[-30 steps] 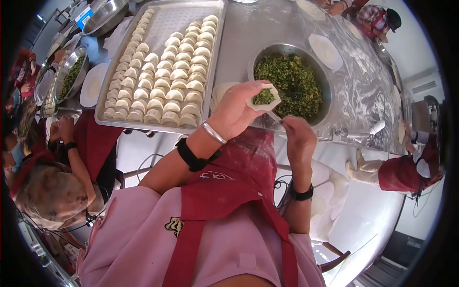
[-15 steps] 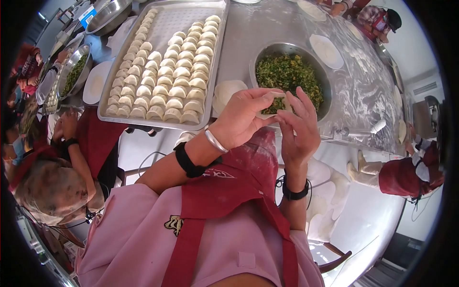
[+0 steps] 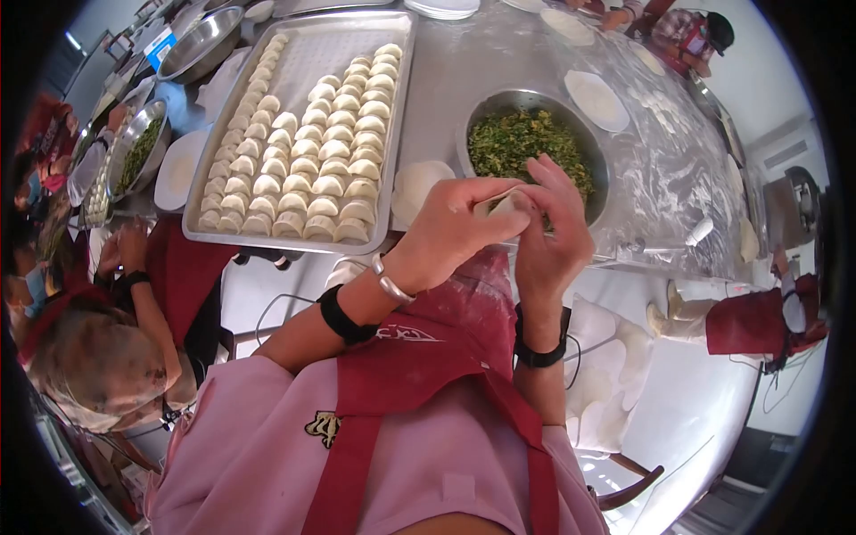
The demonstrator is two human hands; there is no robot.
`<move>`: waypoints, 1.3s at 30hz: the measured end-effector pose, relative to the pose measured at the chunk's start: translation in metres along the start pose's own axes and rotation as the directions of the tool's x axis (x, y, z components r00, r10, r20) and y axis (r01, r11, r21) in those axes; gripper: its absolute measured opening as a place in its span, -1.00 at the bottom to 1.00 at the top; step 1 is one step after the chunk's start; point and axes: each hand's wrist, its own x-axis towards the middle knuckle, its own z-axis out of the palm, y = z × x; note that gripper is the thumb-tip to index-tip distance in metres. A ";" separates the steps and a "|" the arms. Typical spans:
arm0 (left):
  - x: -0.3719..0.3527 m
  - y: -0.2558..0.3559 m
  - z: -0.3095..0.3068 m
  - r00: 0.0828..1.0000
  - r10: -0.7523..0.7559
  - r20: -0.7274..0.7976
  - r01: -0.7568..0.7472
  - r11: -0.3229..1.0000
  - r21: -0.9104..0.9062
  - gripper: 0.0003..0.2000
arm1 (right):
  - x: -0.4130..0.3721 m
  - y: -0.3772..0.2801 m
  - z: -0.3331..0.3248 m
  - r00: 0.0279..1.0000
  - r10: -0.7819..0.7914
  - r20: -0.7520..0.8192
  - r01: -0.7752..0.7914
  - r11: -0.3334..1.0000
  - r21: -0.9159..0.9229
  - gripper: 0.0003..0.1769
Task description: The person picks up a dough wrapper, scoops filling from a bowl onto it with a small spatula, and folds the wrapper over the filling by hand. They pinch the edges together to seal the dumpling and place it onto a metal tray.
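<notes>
My left hand (image 3: 459,230) and my right hand (image 3: 555,242) meet at the near edge of a steel bowl (image 3: 603,178). Between their fingertips they pinch a dumpling (image 3: 488,206), mostly covered by the fingers. Chopped green filling with yellow bits (image 3: 526,143) lies in the bowl. Left of the bowl, a stack of round dough wrappers (image 3: 419,189) rests on the table, close to my left hand. A metal tray (image 3: 390,147) further left carries rows of folded dumplings (image 3: 325,183).
The steel table (image 3: 660,205) is streaked with flour. A white plate (image 3: 596,100) sits right of the bowl, another plate (image 3: 178,169) left of the tray. A co-worker (image 3: 107,357) is close on my left; other people stand around the table. A chair (image 3: 606,374) is behind my right arm.
My fingers have closed together over the wrapper, which showed as an open fold with filling before. Both hands have turned inward slightly, and the view has shifted a little.
</notes>
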 end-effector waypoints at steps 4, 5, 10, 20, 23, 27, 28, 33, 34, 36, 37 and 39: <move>-0.001 -0.018 0.003 0.983 0.115 -0.143 -0.122 0.992 -0.039 -0.62 | -0.008 0.006 0.004 0.997 0.069 0.028 -0.071 0.993 0.094 -0.78; 0.001 -0.022 0.004 0.979 0.121 -0.163 -0.144 0.980 -0.138 -0.63 | -0.008 0.004 0.003 0.991 0.132 0.004 -0.131 0.980 0.153 -0.75; 0.000 -0.015 0.006 0.948 0.150 -0.280 -0.250 0.898 -0.363 -0.62 | -0.015 -0.009 -0.002 0.926 0.374 -0.042 -0.334 0.868 0.367 -0.60; -0.002 -0.025 0.011 0.944 0.152 -0.293 -0.277 0.849 -0.450 -0.61 | -0.014 -0.022 0.006 0.813 0.581 0.044 -0.515 0.682 0.519 -0.68; -0.004 -0.024 0.011 0.940 0.145 -0.309 -0.277 0.854 -0.441 -0.63 | -0.015 -0.022 0.011 0.841 0.541 -0.003 -0.478 0.746 0.464 -0.75; -0.004 -0.026 0.014 0.932 0.143 -0.332 -0.284 0.859 -0.426 -0.68 | -0.016 -0.015 0.014 0.908 0.415 -0.045 -0.356 0.826 0.438 -0.82; -0.004 -0.028 0.013 0.931 0.151 -0.332 -0.285 0.869 -0.405 -0.68 | -0.015 -0.013 0.013 0.927 0.372 -0.046 -0.319 0.848 0.424 -0.83; -0.008 -0.030 0.007 0.951 0.133 -0.281 -0.223 0.920 -0.321 -0.66 | -0.016 -0.006 0.007 0.955 0.296 0.011 -0.279 0.886 0.372 -0.82; -0.007 -0.030 0.005 0.952 0.128 -0.279 -0.217 0.923 -0.316 -0.65 | -0.016 -0.005 0.007 0.952 0.304 0.030 -0.293 0.883 0.366 -0.82; -0.008 -0.030 0.003 0.957 0.128 -0.260 -0.211 0.921 -0.326 -0.64 | -0.013 -0.012 0.007 0.907 0.416 0.067 -0.398 0.796 0.456 -0.80; -0.008 -0.030 0.003 0.961 0.126 -0.247 -0.207 0.920 -0.332 -0.64 | -0.012 -0.014 0.007 0.878 0.470 0.087 -0.447 0.744 0.496 -0.79; -0.008 -0.029 0.004 0.962 0.125 -0.242 -0.207 0.914 -0.350 -0.63 | -0.015 -0.010 0.008 0.895 0.434 0.100 -0.411 0.718 0.562 -0.77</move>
